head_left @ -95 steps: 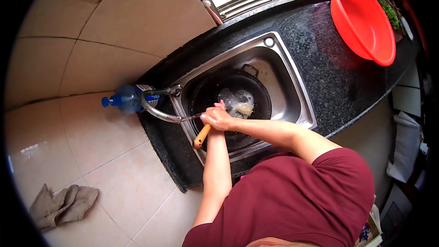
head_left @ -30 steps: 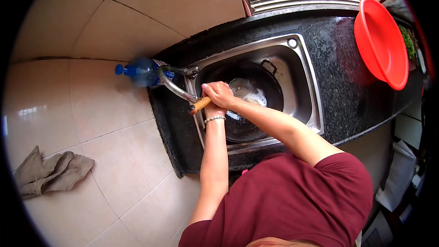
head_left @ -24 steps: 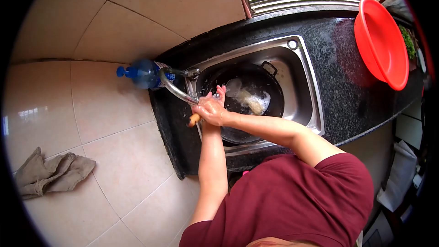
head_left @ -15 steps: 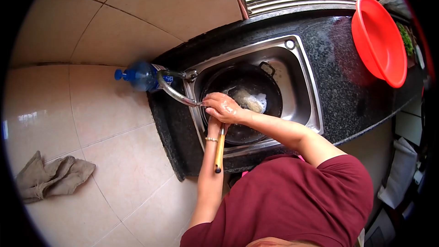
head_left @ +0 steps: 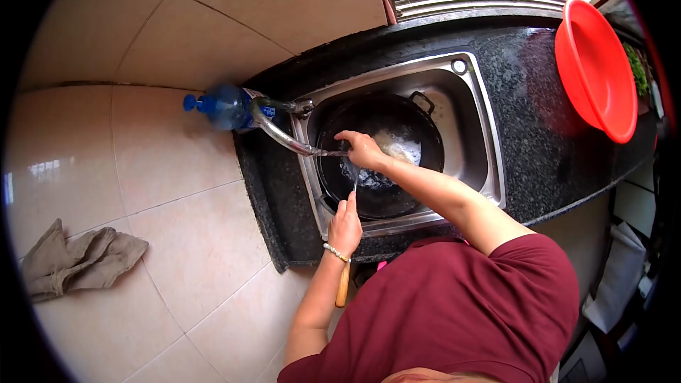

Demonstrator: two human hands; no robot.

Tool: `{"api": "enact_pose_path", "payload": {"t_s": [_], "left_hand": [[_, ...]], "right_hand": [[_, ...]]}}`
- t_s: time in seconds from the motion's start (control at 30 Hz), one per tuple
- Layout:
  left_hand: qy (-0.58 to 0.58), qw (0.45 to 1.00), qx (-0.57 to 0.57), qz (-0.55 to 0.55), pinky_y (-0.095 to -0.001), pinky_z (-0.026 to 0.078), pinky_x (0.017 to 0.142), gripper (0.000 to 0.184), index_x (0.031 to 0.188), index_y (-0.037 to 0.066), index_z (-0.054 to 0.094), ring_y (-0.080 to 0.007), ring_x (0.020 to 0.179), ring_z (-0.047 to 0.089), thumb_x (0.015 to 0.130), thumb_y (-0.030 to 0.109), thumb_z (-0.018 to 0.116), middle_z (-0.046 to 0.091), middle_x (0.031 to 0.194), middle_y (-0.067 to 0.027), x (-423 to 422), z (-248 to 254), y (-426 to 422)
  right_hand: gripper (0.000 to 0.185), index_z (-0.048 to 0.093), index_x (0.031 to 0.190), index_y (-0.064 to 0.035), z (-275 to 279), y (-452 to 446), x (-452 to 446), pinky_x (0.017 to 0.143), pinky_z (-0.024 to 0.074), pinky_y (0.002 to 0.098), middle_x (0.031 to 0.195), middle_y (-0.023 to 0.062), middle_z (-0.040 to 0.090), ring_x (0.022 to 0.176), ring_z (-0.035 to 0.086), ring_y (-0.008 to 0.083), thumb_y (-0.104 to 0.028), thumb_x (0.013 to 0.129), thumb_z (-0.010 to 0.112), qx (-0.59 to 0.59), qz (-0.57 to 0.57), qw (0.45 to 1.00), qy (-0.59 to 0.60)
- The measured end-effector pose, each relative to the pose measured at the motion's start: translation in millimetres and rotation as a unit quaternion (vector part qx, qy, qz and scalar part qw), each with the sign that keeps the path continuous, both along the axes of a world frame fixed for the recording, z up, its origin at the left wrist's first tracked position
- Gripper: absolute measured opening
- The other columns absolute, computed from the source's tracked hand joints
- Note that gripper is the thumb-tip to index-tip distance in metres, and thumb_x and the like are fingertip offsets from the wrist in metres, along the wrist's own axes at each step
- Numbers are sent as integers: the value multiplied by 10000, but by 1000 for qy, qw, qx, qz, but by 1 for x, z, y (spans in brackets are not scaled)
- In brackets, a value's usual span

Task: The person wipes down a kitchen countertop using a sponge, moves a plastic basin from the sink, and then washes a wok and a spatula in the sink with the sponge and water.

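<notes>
My left hand is closed round the metal shaft of a wooden-handled cooking utensil. Its wooden end sticks out below my wrist, past a beaded bracelet. The utensil's far end reaches over a large black wok in the sink, where my right hand is on it. One finger of the right hand points out to the left; the others curl down and are partly hidden. Water from the curved faucet runs beside the right hand. Inside the wok lies a pale, sudsy clump in water.
The steel sink is set into a black speckled counter. A red basin leans at the right. Behind the faucet stands a blue pump bottle. A brown cloth lies at the left on pale tiles.
My left hand has drawn back toward my body, away from the right hand, with the utensil. The right hand has shifted slightly up and right, and water now splashes into the wok.
</notes>
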State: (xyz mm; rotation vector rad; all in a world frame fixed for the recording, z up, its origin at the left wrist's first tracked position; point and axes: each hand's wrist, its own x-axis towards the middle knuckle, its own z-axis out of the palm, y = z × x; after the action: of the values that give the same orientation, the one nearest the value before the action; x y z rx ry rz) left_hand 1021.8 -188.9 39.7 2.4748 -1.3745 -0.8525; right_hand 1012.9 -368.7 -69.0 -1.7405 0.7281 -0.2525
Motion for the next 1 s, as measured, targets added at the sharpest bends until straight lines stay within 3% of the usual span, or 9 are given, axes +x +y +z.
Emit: {"api": "enact_pose_path", "payload": {"t_s": [0.07,0.23,0.4,0.53,0.63,0.7,0.77,0.9,1.0], "left_hand": [[-11,999,-37,29,-399,459,741,429,1195,-5,443,-353,844,553,771,-13,511,538,962,-192,0,-6,16],[74,991,-99,56,-322,471,640,320,1122,-12,469,-241,687,565,809,30,522,566,831,-133,-6,-12,66],[305,913,-78,257,-177,401,465,140,1022,19,470,-29,562,465,892,71,462,487,725,0,-23,6,94],[410,830,-154,346,-163,359,414,83,947,43,426,-35,493,401,885,58,479,444,709,4,-24,10,113],[366,811,-216,401,-176,306,327,110,801,64,447,-33,395,360,869,82,532,422,592,20,-21,13,113],[385,761,-224,472,-186,294,310,291,650,69,466,-45,366,371,897,212,520,444,536,2,-11,8,107],[377,726,-203,538,-185,301,319,357,645,46,501,-58,380,393,913,281,487,532,622,-40,5,-1,99],[325,751,-239,522,-183,344,346,358,784,-10,566,-85,433,473,921,305,467,603,804,-93,19,-16,71],[296,774,-222,514,-181,383,370,349,947,-37,576,-100,482,534,925,292,460,618,898,-118,25,-29,59]], "right_hand": [[360,593,1031,-26,1,-3,14,851,453,346,963,139,637,965,591,283,0,707,438,99,-108,989,-23],[232,589,969,-15,40,-23,38,786,463,292,920,106,636,865,605,202,-71,768,488,179,-74,979,-70],[126,550,926,-45,49,-42,84,710,468,285,840,35,589,825,570,133,-106,820,519,470,-46,850,-235],[165,566,954,-43,45,-63,77,703,468,294,929,39,617,842,568,125,-116,824,497,316,22,918,-239],[203,577,916,-30,-18,-69,39,699,492,381,876,141,633,761,626,277,-179,785,538,-91,36,995,-16],[287,569,1022,-96,-44,-47,-14,761,479,404,933,174,614,859,609,311,-204,756,571,-259,106,927,249],[344,553,1084,-104,-89,-23,-64,799,471,393,989,185,604,937,592,304,-203,755,579,-309,212,869,323],[364,522,1113,-111,-38,-36,-84,742,495,383,990,146,608,883,620,294,-129,751,552,-193,307,873,326],[284,528,973,-128,-63,-38,-82,624,503,378,911,119,539,756,620,259,-114,694,584,-336,71,913,220]]}}
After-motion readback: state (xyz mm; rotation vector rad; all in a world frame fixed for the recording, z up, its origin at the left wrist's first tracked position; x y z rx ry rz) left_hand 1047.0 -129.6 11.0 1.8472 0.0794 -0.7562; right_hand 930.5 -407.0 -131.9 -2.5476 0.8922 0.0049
